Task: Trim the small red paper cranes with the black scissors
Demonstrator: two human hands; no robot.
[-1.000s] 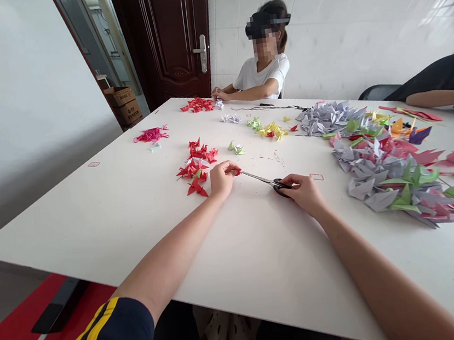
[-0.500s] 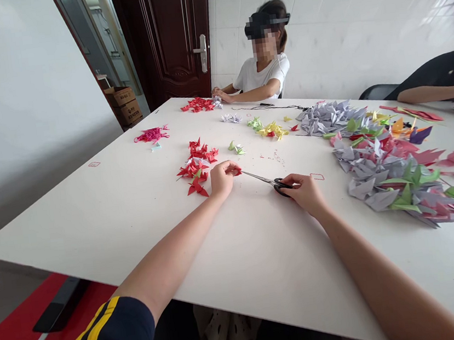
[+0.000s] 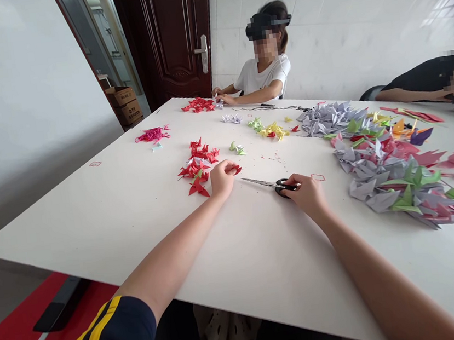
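Between the fingertips of my left hand (image 3: 224, 180) is a small red folded paper piece (image 3: 237, 170), partly hidden by the fingers. My right hand (image 3: 306, 193) grips black-handled scissors (image 3: 268, 183) by the loops, their blades pointing left, a little below and apart from the red piece. A pile of red paper cranes (image 3: 196, 168), with some white and green among them, lies just left of my left hand. Tiny red scraps (image 3: 278, 158) are scattered on the white table (image 3: 176, 226) beyond the scissors.
A large heap of grey, pink and green cranes (image 3: 393, 171) covers the right side. Farther back are yellow cranes (image 3: 274, 130), a magenta bundle (image 3: 152, 135) and red cranes (image 3: 199, 105). A person (image 3: 267, 71) in a headset sits across; another person (image 3: 418, 80) leans at right.
The scissor tips have come away from the red piece and dropped slightly lower. My left hand has barely moved. The person at right has leaned further into view.
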